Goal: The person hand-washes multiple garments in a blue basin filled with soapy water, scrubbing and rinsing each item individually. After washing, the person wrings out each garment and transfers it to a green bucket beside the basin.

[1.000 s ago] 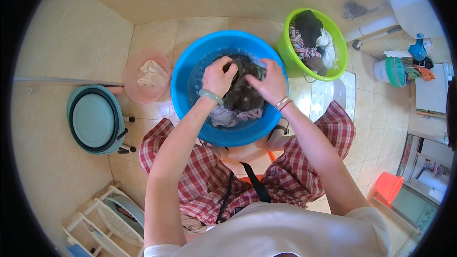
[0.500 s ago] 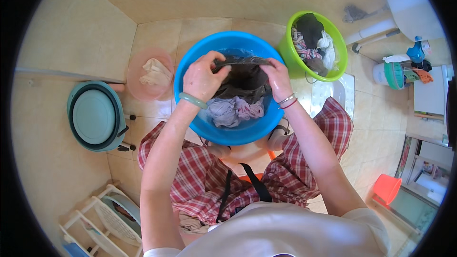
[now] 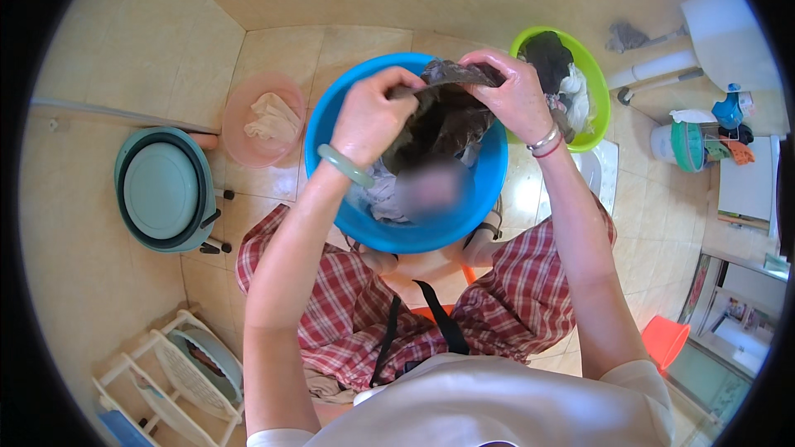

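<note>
1. The left hand (image 3: 377,112) was clamped on the upper edge of the dark cloth (image 3: 447,120), thumb against fingers; the right hand (image 3: 515,95) pinched the same edge farther right.
2. The two hands stood apart, probably so that the edge stretched between them and the cloth hung loose below.
3. The dark cloth was above the blue basin (image 3: 406,238), likely so that any drips would fall inside.
4. Lilac cloth (image 3: 383,199) lay in the basin's near left part; the patch beside it was too blurred to tell.
5. The basin stood just beyond the plaid trousers (image 3: 331,277), seemingly for easy reach.
6. The green bucket (image 3: 599,87) at far right and the pink basin (image 3: 236,131) at left each held other cloth, perhaps for separation.
</note>
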### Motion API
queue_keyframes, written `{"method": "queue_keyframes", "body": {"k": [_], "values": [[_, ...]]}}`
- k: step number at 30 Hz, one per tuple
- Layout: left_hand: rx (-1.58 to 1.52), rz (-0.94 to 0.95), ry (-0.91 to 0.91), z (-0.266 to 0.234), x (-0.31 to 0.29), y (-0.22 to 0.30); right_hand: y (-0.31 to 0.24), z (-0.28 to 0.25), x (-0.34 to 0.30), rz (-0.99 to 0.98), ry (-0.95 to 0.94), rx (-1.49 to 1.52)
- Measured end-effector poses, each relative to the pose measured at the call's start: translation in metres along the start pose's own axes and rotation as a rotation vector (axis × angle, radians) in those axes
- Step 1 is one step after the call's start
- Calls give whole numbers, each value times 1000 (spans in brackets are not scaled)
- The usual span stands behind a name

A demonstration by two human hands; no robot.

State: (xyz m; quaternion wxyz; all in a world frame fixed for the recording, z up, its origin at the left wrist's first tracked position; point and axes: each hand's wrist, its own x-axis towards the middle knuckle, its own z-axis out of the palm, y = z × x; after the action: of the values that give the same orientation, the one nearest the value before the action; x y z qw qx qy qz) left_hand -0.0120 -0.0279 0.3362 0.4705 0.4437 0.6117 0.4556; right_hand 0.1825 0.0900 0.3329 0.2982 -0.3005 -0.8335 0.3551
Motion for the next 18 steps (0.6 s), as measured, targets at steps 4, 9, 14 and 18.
{"method": "queue_keyframes", "body": {"k": [4, 9, 14, 18], "values": [[202, -46, -25, 36, 7, -27, 23, 20, -18, -90, 271, -583], [209, -5, 348, 79, -9, -60, 29, 80, -94, 678, 161, 480], [260, 259, 420, 122, -35, -53, 97, 132, -127, 694, 251, 956], [187, 398, 298, 132, -58, -29, 88, 108, -122, 741, 150, 953]]}}
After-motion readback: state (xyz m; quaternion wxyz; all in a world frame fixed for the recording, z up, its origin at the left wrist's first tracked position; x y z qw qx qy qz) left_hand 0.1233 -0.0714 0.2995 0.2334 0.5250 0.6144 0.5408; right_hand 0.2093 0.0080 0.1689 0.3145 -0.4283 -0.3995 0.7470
